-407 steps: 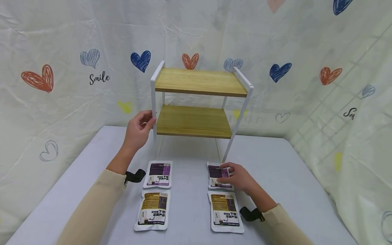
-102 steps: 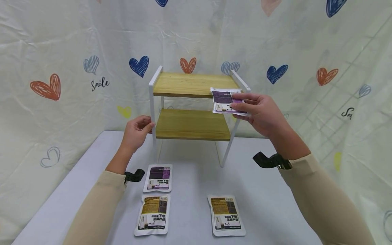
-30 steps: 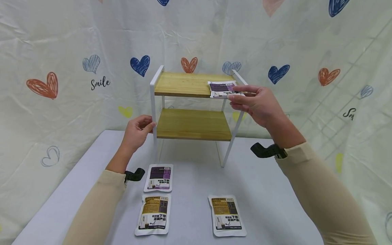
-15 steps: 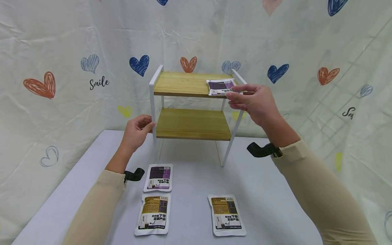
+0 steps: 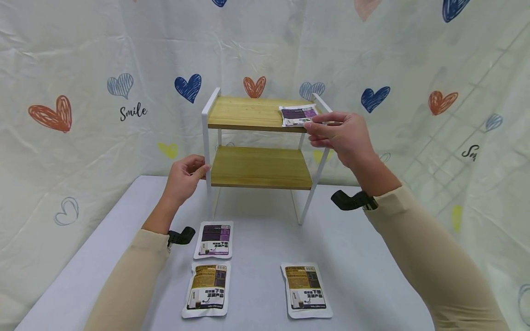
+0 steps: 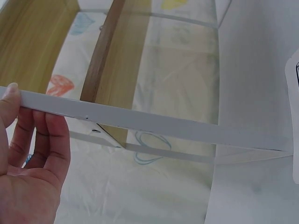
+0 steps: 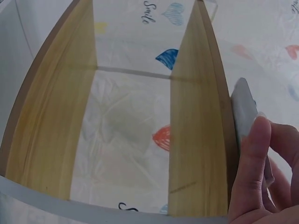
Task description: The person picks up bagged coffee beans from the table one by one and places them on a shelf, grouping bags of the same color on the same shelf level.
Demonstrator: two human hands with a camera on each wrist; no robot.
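Note:
A two-tier shelf rack with wooden boards and a white frame (image 5: 262,168) stands on the table. My left hand (image 5: 184,177) pinches its left front post (image 6: 140,119) between thumb and fingers, level with the lower board. At the right end of the top board (image 5: 244,112) lies a flat pouch with a purple label (image 5: 297,115). My right hand (image 5: 341,138) pinches that pouch's front right corner. Seen from the right wrist, the pouch (image 7: 244,109) is edge-on along the top board's front edge, thumb on one face and fingers on the other.
Another purple-labelled pouch (image 5: 214,240) lies in front of the rack at left. Nearer are two gold-labelled pouches, one left (image 5: 206,289) and one right (image 5: 307,290). Behind the white table (image 5: 256,239) hangs a sheet (image 5: 265,41) printed with hearts.
My right hand has taken the right purple-labelled pouch from the table up to the top board, then slid it slightly back and left. My left hand has stayed on the post.

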